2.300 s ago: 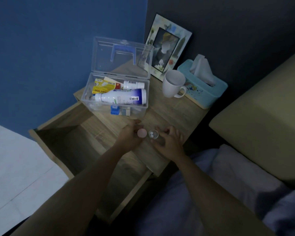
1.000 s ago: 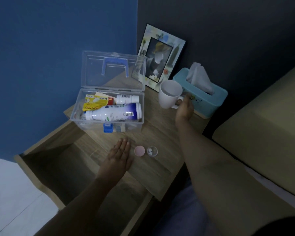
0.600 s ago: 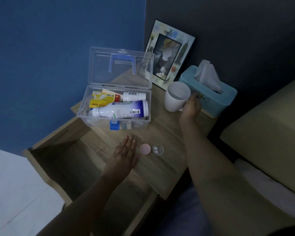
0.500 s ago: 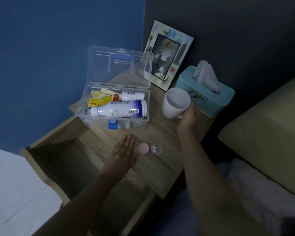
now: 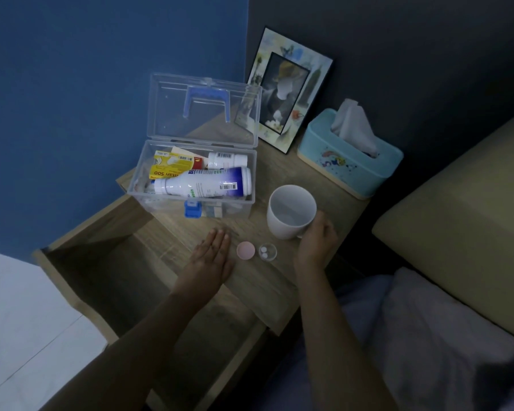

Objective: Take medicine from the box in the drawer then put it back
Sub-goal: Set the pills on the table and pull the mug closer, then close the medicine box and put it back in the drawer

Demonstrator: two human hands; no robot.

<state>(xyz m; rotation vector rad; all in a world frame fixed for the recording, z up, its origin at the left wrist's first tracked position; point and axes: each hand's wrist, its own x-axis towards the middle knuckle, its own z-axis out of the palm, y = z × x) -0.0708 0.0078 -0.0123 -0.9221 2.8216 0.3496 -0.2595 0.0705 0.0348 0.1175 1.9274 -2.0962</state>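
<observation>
Two white tablets (image 5: pixel 266 252) lie in a small clear cap (image 5: pixel 267 252) on the bedside table (image 5: pixel 282 179), just beside a pink lid (image 5: pixel 245 250), and we judge the step in hand to be bringing the white mug (image 5: pixel 291 211) over so the medicine can be swallowed. Our right hand (image 5: pixel 316 241) is closed around the mug's handle side, while our left hand (image 5: pixel 211 259) rests flat with fingers together on the wood, holding nothing, just beside the pink lid. To do this well we should keep the mug level, since we cannot tell how full it is in this dim light, and guide it clear of the cap so the tablets are not knocked over the table's front edge into the open drawer (image 5: pixel 137 292) below. The clear medicine box (image 5: pixel 190 188) stands open at the back of the table, its bottles and packets still inside, so it is not yet returned to the drawer. Compared with half a second ago, the mug has come away from the tissue box (image 5: pixel 350 167) and now sits nearer us, close to the cap; the left hand has not shifted.
</observation>
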